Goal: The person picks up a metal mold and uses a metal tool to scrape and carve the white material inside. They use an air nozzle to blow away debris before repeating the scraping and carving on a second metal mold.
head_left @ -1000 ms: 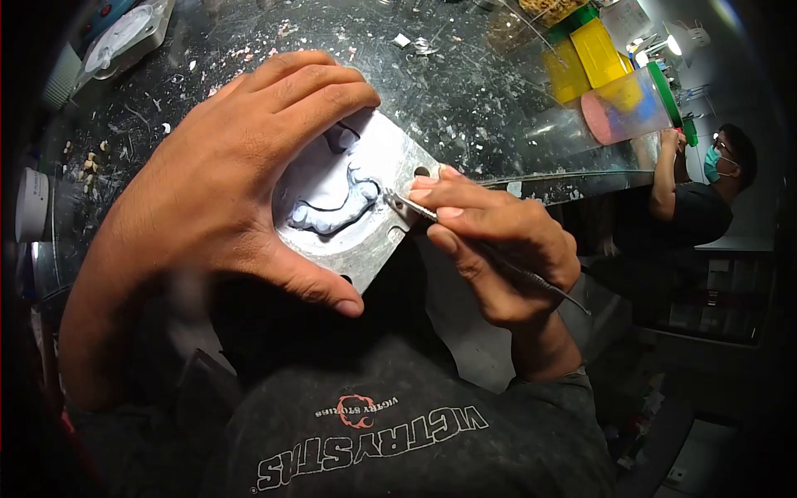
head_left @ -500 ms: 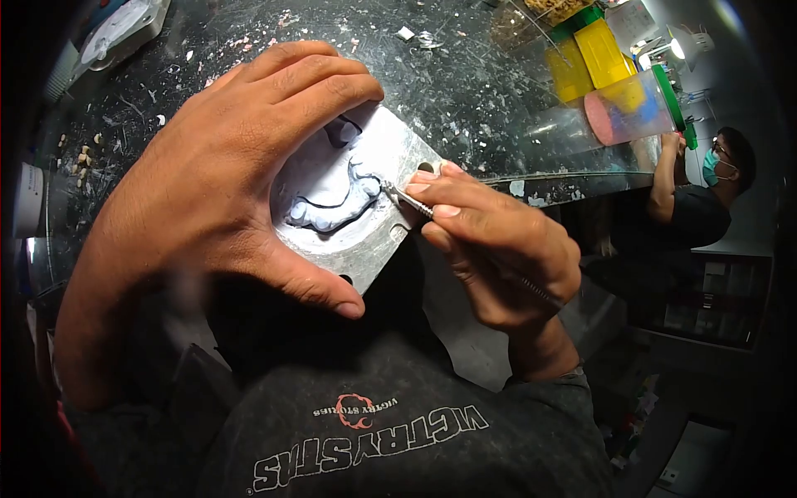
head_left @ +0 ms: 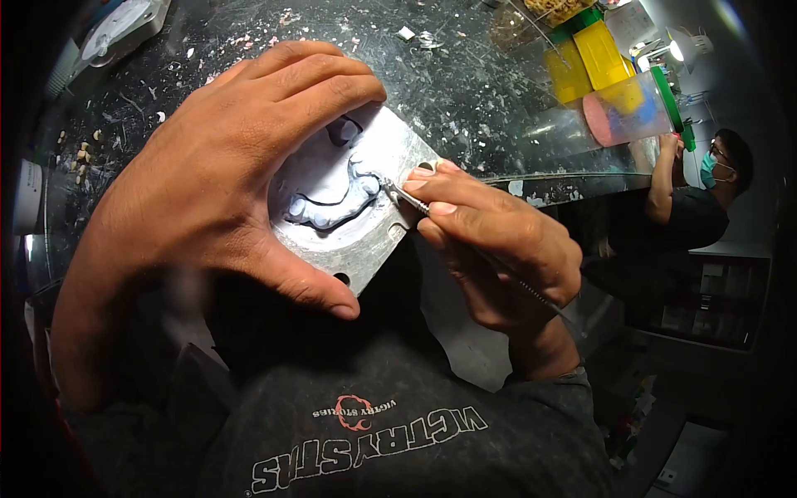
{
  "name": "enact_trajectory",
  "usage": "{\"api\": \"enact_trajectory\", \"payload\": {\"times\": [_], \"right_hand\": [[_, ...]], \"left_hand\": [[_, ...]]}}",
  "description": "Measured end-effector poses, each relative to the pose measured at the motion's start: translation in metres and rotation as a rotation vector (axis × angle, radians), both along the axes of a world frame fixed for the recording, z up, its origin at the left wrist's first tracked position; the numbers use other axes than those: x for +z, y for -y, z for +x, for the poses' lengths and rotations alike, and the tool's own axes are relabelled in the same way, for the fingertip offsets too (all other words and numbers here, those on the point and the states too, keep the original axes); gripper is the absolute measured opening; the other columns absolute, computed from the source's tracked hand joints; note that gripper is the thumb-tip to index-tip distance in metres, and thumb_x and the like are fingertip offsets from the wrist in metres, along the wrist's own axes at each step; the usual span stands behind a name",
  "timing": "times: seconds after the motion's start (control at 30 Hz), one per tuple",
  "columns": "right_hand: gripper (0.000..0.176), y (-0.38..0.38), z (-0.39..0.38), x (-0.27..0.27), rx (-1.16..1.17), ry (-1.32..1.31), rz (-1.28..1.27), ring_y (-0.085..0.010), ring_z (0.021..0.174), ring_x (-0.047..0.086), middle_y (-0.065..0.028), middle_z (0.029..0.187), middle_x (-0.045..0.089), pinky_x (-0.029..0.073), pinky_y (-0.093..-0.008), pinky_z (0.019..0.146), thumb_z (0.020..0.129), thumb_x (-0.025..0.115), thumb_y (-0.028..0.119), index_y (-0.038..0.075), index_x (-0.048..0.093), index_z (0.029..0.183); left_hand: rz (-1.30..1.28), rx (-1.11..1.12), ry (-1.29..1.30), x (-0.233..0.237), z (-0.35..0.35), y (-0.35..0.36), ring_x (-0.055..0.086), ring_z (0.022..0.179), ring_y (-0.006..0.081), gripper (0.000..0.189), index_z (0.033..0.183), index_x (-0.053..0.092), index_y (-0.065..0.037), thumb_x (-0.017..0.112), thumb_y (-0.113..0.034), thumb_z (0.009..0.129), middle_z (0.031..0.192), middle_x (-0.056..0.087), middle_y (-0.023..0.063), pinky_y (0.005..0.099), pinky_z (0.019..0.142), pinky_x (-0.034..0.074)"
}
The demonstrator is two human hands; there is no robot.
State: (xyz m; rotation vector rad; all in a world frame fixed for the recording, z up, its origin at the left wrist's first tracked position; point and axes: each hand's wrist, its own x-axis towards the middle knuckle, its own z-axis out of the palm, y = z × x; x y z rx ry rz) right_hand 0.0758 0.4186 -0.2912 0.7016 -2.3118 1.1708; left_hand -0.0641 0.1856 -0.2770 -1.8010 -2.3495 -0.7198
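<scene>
My left hand (head_left: 224,166) is wrapped over a metal dental flask (head_left: 386,236), thumb along the near edge and fingers over the far side. White plaster fills the flask, and a tooth-shaped dental mould (head_left: 336,207) with dark outlines is set in it. Between the thumb and fingers of my right hand (head_left: 502,241) is a thin metal carving tool (head_left: 415,202) with a ridged grip. Its tip meets the plaster just right of the tooth shapes. Part of the flask is hidden under my left palm.
A scratched dark bench (head_left: 465,91) carries white and pink scraps. A clear jar (head_left: 614,112) with a green lid lies by yellow containers (head_left: 599,51) at the upper right. Small tooth-like pieces (head_left: 83,156) lie at left. A masked person (head_left: 689,187) is at far right.
Both hands and the flask have shifted very slightly to the left. The tool tip stays at nearly the same spot beside the tooth shapes.
</scene>
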Motion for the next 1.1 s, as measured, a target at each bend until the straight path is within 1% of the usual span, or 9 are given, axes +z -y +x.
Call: {"api": "enact_trajectory", "payload": {"times": [0.17,0.27,0.33,0.37,0.43,0.47,0.57,0.7,1.1], "right_hand": [[0.013,-0.004,-0.015,0.013,-0.010,0.026,0.011,-0.0271,0.085,0.079,-0.0098,0.093,0.077,0.064,-0.0331,0.075,0.086,0.081,0.001,0.002,0.071,0.095],[0.007,-0.017,-0.028,0.044,0.084,0.187,0.198,-0.0263,0.094,0.079,-0.0197,0.101,0.079,0.065,-0.0354,0.082,0.091,0.076,-0.006,-0.003,0.074,0.097],[0.008,-0.022,-0.042,0.050,0.250,0.149,0.323,-0.0257,0.090,0.079,-0.0183,0.098,0.079,0.065,-0.0344,0.079,0.091,0.078,-0.001,-0.003,0.073,0.096],[0.011,-0.026,-0.045,0.040,0.261,0.222,0.134,-0.0178,0.081,0.076,-0.0077,0.090,0.075,0.059,-0.0281,0.072,0.090,0.077,-0.002,0.001,0.071,0.099],[0.012,-0.033,-0.053,0.018,0.478,0.394,-0.336,-0.0167,0.085,0.075,-0.0092,0.095,0.077,0.060,-0.0286,0.076,0.092,0.077,-0.002,0.000,0.074,0.104],[0.014,-0.029,-0.045,0.015,0.341,0.421,-0.431,-0.0178,0.088,0.075,-0.0108,0.099,0.077,0.060,-0.0297,0.078,0.092,0.078,0.000,-0.001,0.076,0.106],[0.014,-0.019,-0.028,0.015,0.029,0.262,-0.292,-0.0176,0.088,0.075,-0.0125,0.101,0.078,0.060,-0.0289,0.077,0.091,0.080,0.001,-0.001,0.077,0.104],[0.016,-0.013,-0.014,0.009,-0.050,0.125,-0.156,-0.0192,0.088,0.077,-0.0131,0.096,0.078,0.060,-0.0310,0.083,0.088,0.075,-0.007,-0.003,0.076,0.104],[0.022,-0.023,-0.011,0.003,0.046,0.193,-0.197,-0.0207,0.100,0.077,-0.0162,0.106,0.078,0.055,-0.0412,0.107,0.088,0.072,-0.011,-0.005,0.075,0.109]], "left_hand": [[0.005,-0.036,-0.004,0.000,-0.003,0.000,0.055,0.134,0.0369,0.125,0.138,0.056,0.002,0.095,-0.067,0.042,0.137,0.061,0.0165,0.0486,0.116,0.041],[-0.001,-0.037,-0.014,0.001,-0.003,-0.001,0.054,0.134,0.0364,0.125,0.138,0.056,0.002,0.095,-0.067,0.042,0.137,0.060,0.0160,0.0484,0.116,0.041],[-0.012,-0.029,-0.017,0.002,-0.002,0.000,0.054,0.135,0.0362,0.125,0.138,0.056,0.001,0.095,-0.067,0.041,0.137,0.060,0.0156,0.0483,0.116,0.041],[0.000,-0.023,0.001,0.000,-0.002,0.000,0.053,0.136,0.0361,0.125,0.138,0.057,0.000,0.095,-0.067,0.041,0.137,0.060,0.0152,0.0483,0.116,0.042],[0.015,-0.021,0.006,0.001,-0.002,0.000,0.053,0.136,0.0360,0.124,0.138,0.057,0.000,0.096,-0.067,0.041,0.137,0.060,0.0149,0.0484,0.116,0.042],[0.001,-0.005,0.003,0.002,-0.001,0.000,0.052,0.137,0.0359,0.123,0.138,0.057,-0.001,0.096,-0.066,0.041,0.138,0.059,0.0146,0.0484,0.116,0.042],[-0.009,0.043,0.026,0.000,0.004,0.001,0.051,0.138,0.0359,0.119,0.137,0.057,-0.003,0.097,-0.064,0.044,0.138,0.059,0.0143,0.0488,0.116,0.042],[0.024,0.112,0.010,0.000,0.012,-0.001,0.053,0.136,0.0366,0.118,0.137,0.058,-0.003,0.096,-0.064,0.044,0.137,0.059,0.0147,0.0490,0.114,0.044],[0.040,0.151,0.022,0.000,0.014,-0.002,0.055,0.133,0.0370,0.116,0.135,0.058,-0.002,0.096,-0.064,0.043,0.135,0.060,0.0153,0.0477,0.111,0.046]]}}
